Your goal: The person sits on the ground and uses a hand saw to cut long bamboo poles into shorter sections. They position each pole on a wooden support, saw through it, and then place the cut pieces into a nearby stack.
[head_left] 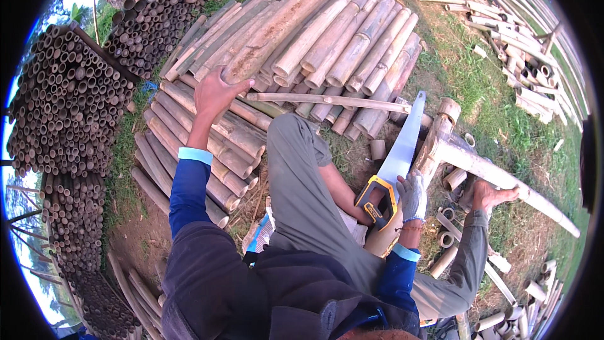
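My bare left hand [216,93] grips the near end of a thick bamboo pole [289,22], which lies slanted on top of a stack of cut poles. My right hand [412,198], in a pale glove, rests beside an upright bamboo post [430,151], fingers stretched out and not wrapped round anything visible. Close to its left is a handsaw [401,141] with a yellow and black handle, blade pointing away from me. A thin bamboo strip [327,99] runs across the stack's near ends toward the blade. Another long pole [503,176] slopes right from the post, my bare foot [494,195] against it.
Nearer poles [195,138] lie in rows left of my bent knee [289,145]. Tall piles of bamboo [63,101] rise at the far left. Split and cut pieces [516,56] are heaped at the far right. Short bamboo rings [446,239] lie near my right leg.
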Demonstrator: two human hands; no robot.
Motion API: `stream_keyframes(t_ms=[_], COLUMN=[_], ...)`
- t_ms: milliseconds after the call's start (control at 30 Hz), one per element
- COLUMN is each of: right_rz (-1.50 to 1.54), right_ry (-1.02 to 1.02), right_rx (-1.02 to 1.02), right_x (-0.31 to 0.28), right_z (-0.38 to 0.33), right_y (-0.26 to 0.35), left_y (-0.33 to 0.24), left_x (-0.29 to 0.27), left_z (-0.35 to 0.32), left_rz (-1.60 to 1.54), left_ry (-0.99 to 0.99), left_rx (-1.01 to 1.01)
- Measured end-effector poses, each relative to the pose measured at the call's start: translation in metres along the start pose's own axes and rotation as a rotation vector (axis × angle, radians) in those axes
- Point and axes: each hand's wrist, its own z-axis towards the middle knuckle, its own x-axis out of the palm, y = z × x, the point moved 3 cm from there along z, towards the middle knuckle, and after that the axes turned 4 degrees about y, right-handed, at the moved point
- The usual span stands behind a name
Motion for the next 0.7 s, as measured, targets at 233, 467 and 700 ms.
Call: stream_keyframes(t_ms=[233,467,700], right_rz=[-0.032,-0.075,-0.027], right_ry=[-0.003,0.027,-0.073], right_rx=[0.008,0.018,0.063], right_x=[-0.009,-0.001,-0.026], right_z=[-0.002,0.006,-0.013], right_y=[0.001,-0.008,-0.012], left_y=[0.033,0.139,0.168], left_x=[0.009,0.089,0.145], left_z=[0.109,0.161,0.132], left_rz=[0.224,-0.029,-0.177], left_ry=[0.154,-0.026,0.073], left_rx=[-0.100,-0.027,-0.234])
